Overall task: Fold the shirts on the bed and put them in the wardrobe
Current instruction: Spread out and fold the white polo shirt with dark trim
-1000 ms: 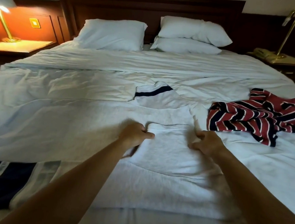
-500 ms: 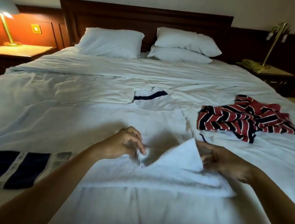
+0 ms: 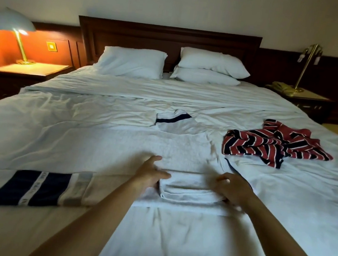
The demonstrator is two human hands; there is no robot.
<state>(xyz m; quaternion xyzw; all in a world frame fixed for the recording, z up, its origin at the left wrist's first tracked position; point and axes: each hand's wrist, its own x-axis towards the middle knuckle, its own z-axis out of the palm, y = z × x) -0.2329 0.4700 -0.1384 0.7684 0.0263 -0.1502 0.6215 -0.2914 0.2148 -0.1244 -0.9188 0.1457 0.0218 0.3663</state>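
Observation:
A white shirt (image 3: 185,145) with a navy-trimmed collar lies flat in the middle of the bed (image 3: 168,247), collar away from me. Its lower part is folded up into a thick band (image 3: 189,190) near me. My left hand (image 3: 150,175) rests on the band's left end with the thumb spread and the fingers laid over the fold. My right hand (image 3: 234,190) is at the band's right end with fingers curled; blur hides whether it grips the cloth. A crumpled red, navy and white striped shirt (image 3: 276,146) lies to the right. No wardrobe is in view.
A navy and beige cloth (image 3: 36,187) lies flat at the bed's near left. Pillows (image 3: 131,62) lean on the dark headboard. A lit lamp (image 3: 15,26) stands on the left nightstand (image 3: 28,71); a brass lamp and a phone (image 3: 282,87) are on the right one.
The lifted flap of the white shirt has been laid down toward me into a flat folded band. Both hands moved from pinching its corners to the band's two ends.

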